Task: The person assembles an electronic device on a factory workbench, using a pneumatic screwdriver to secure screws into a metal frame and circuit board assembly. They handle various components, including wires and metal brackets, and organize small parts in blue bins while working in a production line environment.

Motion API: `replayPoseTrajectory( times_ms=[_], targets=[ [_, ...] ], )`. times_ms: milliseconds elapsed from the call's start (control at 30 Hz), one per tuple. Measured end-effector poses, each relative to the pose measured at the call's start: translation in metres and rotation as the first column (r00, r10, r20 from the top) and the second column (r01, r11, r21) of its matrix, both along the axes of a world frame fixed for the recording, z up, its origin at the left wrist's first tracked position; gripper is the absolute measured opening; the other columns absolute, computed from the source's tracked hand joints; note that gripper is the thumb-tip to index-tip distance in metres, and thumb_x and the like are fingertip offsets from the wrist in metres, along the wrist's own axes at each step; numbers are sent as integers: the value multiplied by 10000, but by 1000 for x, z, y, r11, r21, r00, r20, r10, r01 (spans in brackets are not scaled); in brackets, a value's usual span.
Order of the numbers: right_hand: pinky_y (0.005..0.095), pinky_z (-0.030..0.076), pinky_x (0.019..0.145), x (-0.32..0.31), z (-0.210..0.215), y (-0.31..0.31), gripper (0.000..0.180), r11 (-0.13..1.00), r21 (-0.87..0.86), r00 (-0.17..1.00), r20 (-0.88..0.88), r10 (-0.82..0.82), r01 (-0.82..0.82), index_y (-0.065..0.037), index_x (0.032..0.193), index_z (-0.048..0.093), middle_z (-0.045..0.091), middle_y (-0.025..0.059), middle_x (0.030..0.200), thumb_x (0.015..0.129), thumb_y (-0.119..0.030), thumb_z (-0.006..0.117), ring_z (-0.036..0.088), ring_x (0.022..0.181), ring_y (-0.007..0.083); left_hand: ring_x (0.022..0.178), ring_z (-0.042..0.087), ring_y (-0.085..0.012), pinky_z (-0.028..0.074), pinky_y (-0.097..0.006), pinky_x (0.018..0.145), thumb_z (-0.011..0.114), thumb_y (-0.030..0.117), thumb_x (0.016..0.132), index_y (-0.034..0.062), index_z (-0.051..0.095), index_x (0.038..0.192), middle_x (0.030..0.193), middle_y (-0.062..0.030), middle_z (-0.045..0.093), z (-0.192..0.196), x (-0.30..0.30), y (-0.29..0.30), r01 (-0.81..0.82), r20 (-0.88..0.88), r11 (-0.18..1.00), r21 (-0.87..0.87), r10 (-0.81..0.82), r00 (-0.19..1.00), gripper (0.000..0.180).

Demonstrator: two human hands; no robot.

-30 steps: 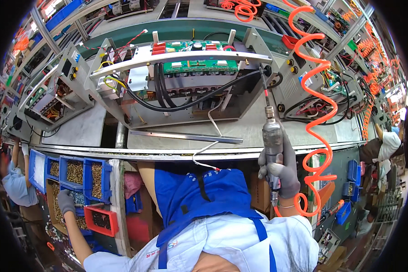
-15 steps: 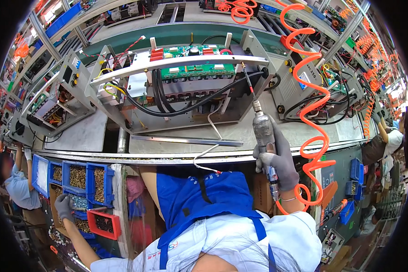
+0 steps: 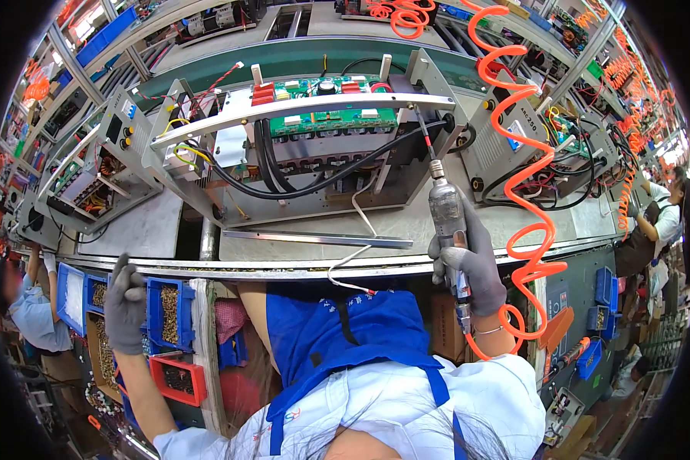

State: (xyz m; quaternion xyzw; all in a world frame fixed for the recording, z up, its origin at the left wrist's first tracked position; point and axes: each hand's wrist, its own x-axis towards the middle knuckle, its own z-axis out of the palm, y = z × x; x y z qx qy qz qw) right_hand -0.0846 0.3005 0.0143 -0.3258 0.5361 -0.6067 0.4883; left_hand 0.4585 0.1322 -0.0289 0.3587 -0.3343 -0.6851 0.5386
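My right hand (image 3: 477,264), in a grey glove, is wrapped round an air screwdriver (image 3: 447,208). Its long bit (image 3: 423,129) slants up to the right end of a pale metal rail (image 3: 307,112). The rail spans an open metal housing that holds a green circuit board (image 3: 333,120) and thick black cables (image 3: 272,157). Over the small-parts bins is my left hand (image 3: 126,307), also gloved. Its index finger points up while the other fingers curl in; whatever they may hold is too small to make out.
Blue bins (image 3: 169,314) of brass-coloured screws and a red bin (image 3: 178,379) stand at left. A loose metal strip (image 3: 318,239) and a white cable lie on the bench before the housing. An orange coiled hose (image 3: 540,222) hangs at right. Similar housings (image 3: 103,157) flank this one; co-workers are at both sides.
My left hand has risen out of a blue bin and moved up towards the bench edge. My right hand and the screwdriver have shifted only slightly, with the bit still at the rail.
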Motion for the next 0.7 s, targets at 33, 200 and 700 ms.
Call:
replayPoseTrajectory(
  times_ms=[33,200,700],
  targets=[
    [270,527,507,0,-2,0,966,1000,14,1000,-1,-1,1,-102,1504,237,576,100,805,609,-67,598,581,595,140,835,519,-80,412,-135,563,525,27,933,-45,390,1378,1080,-92,561,10,-37,0,45,-27,999,1,-45,999,471],
    [267,524,518,-2,-8,4,962,999,37,999,-30,-31,32,-103,1505,231,577,102,806,616,-58,595,578,589,138,705,468,-40,361,-130,525,491,104,953,-68,416,1346,914,-63,550,81,-211,-14,291,149,955,-60,-280,948,435],
    [271,501,678,-2,-5,4,961,999,47,987,-161,3,5,-55,1496,249,558,97,1065,610,-24,619,576,759,132,852,645,-123,510,-268,817,657,47,844,17,715,1030,914,-80,718,103,-474,-160,889,888,224,-399,-146,436,197]
  ],
)
